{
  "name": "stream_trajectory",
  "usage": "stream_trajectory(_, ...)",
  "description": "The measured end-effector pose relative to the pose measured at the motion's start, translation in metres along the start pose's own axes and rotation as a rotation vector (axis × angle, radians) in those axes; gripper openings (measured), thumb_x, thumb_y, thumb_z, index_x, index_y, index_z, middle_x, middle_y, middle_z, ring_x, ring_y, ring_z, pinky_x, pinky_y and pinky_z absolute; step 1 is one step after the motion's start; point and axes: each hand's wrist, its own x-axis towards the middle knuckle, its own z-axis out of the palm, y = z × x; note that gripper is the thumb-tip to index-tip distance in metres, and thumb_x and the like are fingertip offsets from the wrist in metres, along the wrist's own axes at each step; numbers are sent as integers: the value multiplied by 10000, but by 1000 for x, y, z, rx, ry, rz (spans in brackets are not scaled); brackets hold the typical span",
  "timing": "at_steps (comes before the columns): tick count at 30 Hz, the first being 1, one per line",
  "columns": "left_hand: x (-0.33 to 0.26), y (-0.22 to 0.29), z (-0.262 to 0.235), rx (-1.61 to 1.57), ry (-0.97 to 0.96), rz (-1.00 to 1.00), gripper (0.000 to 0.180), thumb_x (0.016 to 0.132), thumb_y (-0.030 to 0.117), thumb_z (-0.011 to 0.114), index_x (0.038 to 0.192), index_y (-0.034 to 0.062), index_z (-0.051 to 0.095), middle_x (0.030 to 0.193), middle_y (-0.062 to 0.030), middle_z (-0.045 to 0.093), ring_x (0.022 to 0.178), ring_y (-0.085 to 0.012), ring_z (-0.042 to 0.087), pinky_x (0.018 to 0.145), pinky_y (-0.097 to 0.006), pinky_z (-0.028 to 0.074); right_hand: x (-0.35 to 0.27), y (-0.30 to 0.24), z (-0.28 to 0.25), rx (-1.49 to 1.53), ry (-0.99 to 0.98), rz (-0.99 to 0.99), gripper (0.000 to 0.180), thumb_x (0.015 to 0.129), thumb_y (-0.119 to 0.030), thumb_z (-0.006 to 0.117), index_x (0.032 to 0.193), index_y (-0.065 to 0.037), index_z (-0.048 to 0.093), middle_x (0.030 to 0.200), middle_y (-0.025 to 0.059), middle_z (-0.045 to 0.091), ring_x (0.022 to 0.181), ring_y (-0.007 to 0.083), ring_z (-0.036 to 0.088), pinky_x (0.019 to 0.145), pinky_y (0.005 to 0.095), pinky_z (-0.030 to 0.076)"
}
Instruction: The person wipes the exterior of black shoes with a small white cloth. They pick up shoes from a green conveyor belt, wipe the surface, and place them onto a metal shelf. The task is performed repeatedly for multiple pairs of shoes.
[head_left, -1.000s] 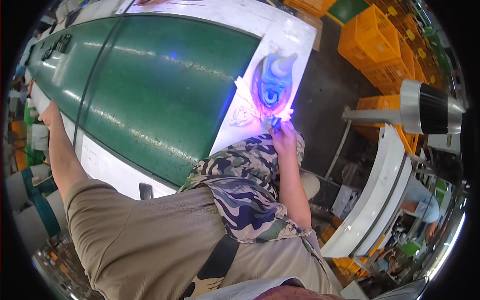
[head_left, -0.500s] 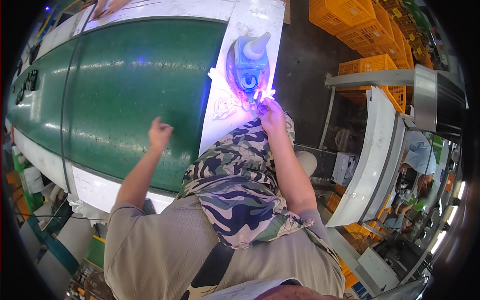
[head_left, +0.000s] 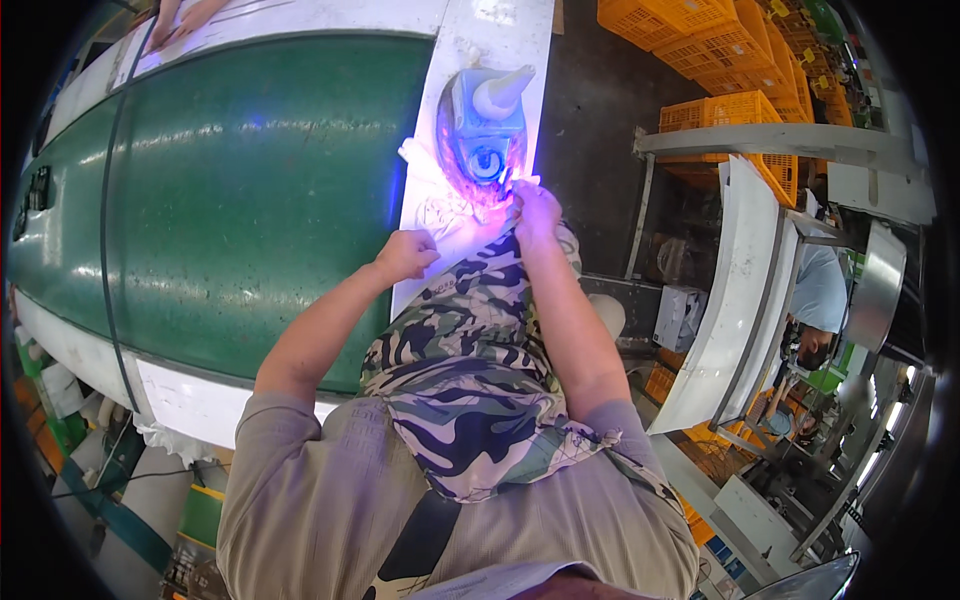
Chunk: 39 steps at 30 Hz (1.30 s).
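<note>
My right hand [head_left: 537, 208] is pinched beside the front of a blue device [head_left: 490, 120], at something small and dark that I cannot make out under the violet glare. A white cone-shaped nozzle [head_left: 505, 92] lies on top of the device, and a round ring-like part [head_left: 486, 163] faces me. My left hand [head_left: 407, 255] is closed with curled fingers over the belt's right edge. Whether it holds anything is hidden. Crumpled white cloth or tissue [head_left: 438, 205] lies between my left hand and the device, on the white ledge [head_left: 425, 150].
A green conveyor belt [head_left: 260, 200] fills the left, with dark parts [head_left: 38, 190] at its far left. Another person's hands [head_left: 180, 20] rest at the upper left. A dark cable [head_left: 108, 220] crosses the belt. Orange crates [head_left: 725, 120] and a white chute [head_left: 720, 300] stand right.
My left hand has moved right, from over the belt to its edge by the white ledge, fingers now more curled. My right hand stays by the device. The view has shifted slightly.
</note>
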Motion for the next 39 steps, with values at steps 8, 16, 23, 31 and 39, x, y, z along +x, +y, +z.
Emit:
stream_trajectory(8,41,-30,0,-292,-177,-252,211,883,145,673,825,-57,683,693,-173,696,557,-254,701,479,-368,574,58,64,-46,-822,380,-152,424,731,-415,691,842,-8,736,828,218,702,848,349,697,751,455,528)
stream_trajectory(16,27,-7,-9,-341,-136,-305,233,851,158,685,899,-69,660,758,-183,690,586,-289,703,506,-379,594,5,11,-2,-185,253,-38,180,752,-124,763,696,-6,638,551,35,534,400,151,480,370,314,387)
stream_trajectory(23,26,-4,-11,-289,-132,-298,273,848,181,691,941,-75,670,770,-186,699,582,-275,702,499,-360,587,-50,-10,-13,6,225,31,268,828,-85,696,1036,-30,537,843,89,588,639,196,597,488,324,495)
stream_trajectory(31,31,-37,-11,-156,46,-129,273,864,328,639,812,75,726,736,-64,726,612,-182,703,606,-333,562,-94,4,-57,20,-49,-79,333,864,-51,617,1151,-53,447,994,113,571,840,229,623,620,338,541)
stream_trajectory(39,-267,-106,-352,-287,1588,-590,274,844,228,653,1030,33,699,898,-135,731,863,-290,724,750,-409,564,-126,-1,-71,75,-215,-70,352,886,-88,665,1163,-36,454,1044,99,578,895,210,629,700,328,536)
